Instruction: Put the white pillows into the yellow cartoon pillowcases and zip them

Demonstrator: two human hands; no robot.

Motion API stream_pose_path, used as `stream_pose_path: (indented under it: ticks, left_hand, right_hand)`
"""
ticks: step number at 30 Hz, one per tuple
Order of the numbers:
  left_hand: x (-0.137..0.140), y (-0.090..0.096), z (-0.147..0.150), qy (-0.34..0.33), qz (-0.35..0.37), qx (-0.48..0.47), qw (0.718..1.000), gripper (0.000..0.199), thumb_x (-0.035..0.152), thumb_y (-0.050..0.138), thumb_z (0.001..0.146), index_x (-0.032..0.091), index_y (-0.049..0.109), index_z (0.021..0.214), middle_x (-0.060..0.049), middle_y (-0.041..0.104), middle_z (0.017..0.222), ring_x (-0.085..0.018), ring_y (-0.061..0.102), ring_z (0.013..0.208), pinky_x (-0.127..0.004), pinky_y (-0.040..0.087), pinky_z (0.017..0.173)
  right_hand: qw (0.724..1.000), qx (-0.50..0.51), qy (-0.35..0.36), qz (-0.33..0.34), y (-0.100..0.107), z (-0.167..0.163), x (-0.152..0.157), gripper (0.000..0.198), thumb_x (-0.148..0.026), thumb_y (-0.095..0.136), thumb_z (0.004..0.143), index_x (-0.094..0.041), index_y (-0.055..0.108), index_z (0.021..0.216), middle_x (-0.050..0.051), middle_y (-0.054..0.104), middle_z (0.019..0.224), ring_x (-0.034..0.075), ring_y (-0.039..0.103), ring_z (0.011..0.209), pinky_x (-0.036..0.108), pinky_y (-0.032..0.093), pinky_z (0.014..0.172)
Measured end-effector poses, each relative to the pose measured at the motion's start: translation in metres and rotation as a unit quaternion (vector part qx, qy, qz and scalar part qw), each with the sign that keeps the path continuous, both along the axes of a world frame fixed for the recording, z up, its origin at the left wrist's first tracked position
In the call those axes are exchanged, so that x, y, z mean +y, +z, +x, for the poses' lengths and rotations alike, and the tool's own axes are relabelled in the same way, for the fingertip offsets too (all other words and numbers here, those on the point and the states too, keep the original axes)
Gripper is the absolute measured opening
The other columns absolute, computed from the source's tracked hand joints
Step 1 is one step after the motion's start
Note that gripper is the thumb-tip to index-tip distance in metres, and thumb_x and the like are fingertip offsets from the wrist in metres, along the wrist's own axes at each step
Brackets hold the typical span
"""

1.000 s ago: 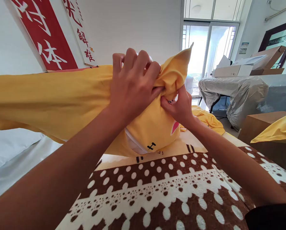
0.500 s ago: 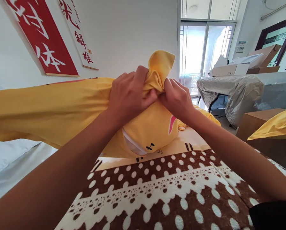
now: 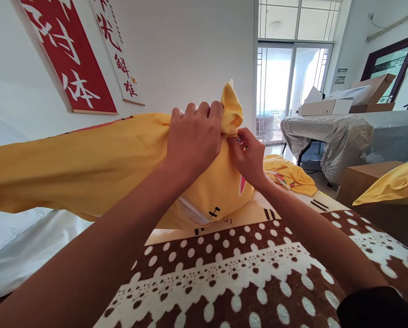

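A long yellow pillow cover (image 3: 121, 159) stretches from the left edge to the middle of the view, stuffed full at its right end. A white slit shows low on it, with black and pink marks beside. My left hand (image 3: 195, 136) is closed over the top of the cover, knuckles up and thumb hidden. Just right of it, my right hand (image 3: 248, 152) pinches the fabric at the base of a gathered yellow tuft (image 3: 231, 109). That tuft stands up between and above both hands.
Beneath lies a brown and white dotted blanket (image 3: 231, 269). More crumpled yellow fabric (image 3: 286, 173) rests behind my right hand. At right are a brown box (image 3: 364, 177), another yellow piece (image 3: 391, 182) and a plastic-covered table (image 3: 343, 132) with cartons. White cloth (image 3: 36, 246) lies at left.
My left hand has turned knuckles-up over the cover. My right hand has shifted slightly down and pinches more narrowly. The tuft has become narrower, and the view has shifted slightly.
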State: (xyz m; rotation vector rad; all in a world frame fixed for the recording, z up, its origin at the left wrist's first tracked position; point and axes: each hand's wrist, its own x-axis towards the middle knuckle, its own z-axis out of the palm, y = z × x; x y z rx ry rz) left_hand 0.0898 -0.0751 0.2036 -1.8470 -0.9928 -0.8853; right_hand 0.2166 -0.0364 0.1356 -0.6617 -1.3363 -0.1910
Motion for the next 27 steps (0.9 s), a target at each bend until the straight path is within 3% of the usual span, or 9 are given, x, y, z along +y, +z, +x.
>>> stream_pose_path:
  ticks: [5,10,15,18,20,23,27]
  left_hand:
    - [0.009,-0.004,-0.006,-0.078,-0.006,-0.018,0.997,0.038,0.050,0.035,0.088,0.022,0.051,0.109,-0.009,0.062,0.087,-0.029,0.053,0.085,-0.042,0.033,0.078]
    - [0.011,-0.010,-0.007,-0.091,0.027,0.039,0.995,0.035,0.052,0.039,0.086,0.024,0.054,0.103,-0.010,0.062,0.090,-0.030,0.054,0.089,-0.045,0.035,0.080]
    - [0.018,-0.019,-0.011,-0.133,0.030,0.055,0.989,0.023,0.030,0.044,0.084,0.025,0.055,0.103,-0.010,0.059,0.101,-0.032,0.054,0.099,-0.047,0.036,0.084]
    - [0.022,-0.021,-0.011,-0.144,0.043,0.055,0.987,0.025,0.021,0.040,0.084,0.024,0.054,0.105,-0.007,0.061,0.091,-0.027,0.057,0.091,-0.043,0.037,0.081]
    - [0.021,-0.020,-0.010,-0.124,0.070,0.066,0.987,0.026,0.019,0.033,0.087,0.022,0.054,0.104,-0.006,0.062,0.082,-0.023,0.058,0.080,-0.040,0.038,0.075]
    - [0.017,-0.019,-0.007,-0.091,0.092,0.072,0.989,0.029,0.026,0.027,0.093,0.020,0.054,0.101,-0.004,0.062,0.072,-0.020,0.056,0.067,-0.037,0.037,0.068]
    - [0.014,-0.016,-0.004,-0.072,0.065,0.016,0.995,0.038,0.049,0.032,0.092,0.019,0.052,0.104,-0.003,0.061,0.066,-0.019,0.051,0.057,-0.039,0.036,0.068]
  right_hand:
    - [0.974,0.121,0.170,-0.085,0.005,0.001,0.000,0.038,-0.057,0.052,0.081,-0.021,0.051,0.066,-0.003,0.049,0.061,0.011,0.048,0.058,0.025,0.040,0.056]
    - [0.942,0.100,0.291,-0.135,0.007,0.018,-0.010,0.040,-0.062,0.060,0.073,-0.022,0.056,0.070,-0.001,0.057,0.065,0.015,0.057,0.066,0.028,0.047,0.058]
    - [0.953,0.018,0.285,-0.097,0.004,0.029,-0.023,0.028,-0.050,0.063,0.076,-0.025,0.062,0.088,0.000,0.062,0.083,0.016,0.058,0.081,0.032,0.050,0.070]
    - [0.966,-0.002,0.240,-0.096,0.004,0.027,-0.030,0.026,-0.043,0.068,0.074,-0.026,0.061,0.093,0.000,0.061,0.094,0.016,0.057,0.087,0.031,0.049,0.075]
    - [0.968,0.007,0.218,-0.124,0.005,0.024,-0.033,0.027,-0.043,0.070,0.071,-0.024,0.061,0.088,-0.001,0.062,0.090,0.016,0.058,0.085,0.031,0.048,0.074]
    - [0.954,0.008,0.249,-0.168,0.008,0.022,-0.037,0.029,-0.046,0.070,0.070,-0.021,0.060,0.079,-0.001,0.061,0.079,0.017,0.058,0.080,0.031,0.048,0.072]
    - [0.927,0.025,0.325,-0.188,0.006,0.026,-0.036,0.029,-0.047,0.069,0.070,-0.023,0.059,0.082,-0.002,0.061,0.080,0.017,0.059,0.076,0.031,0.049,0.070]
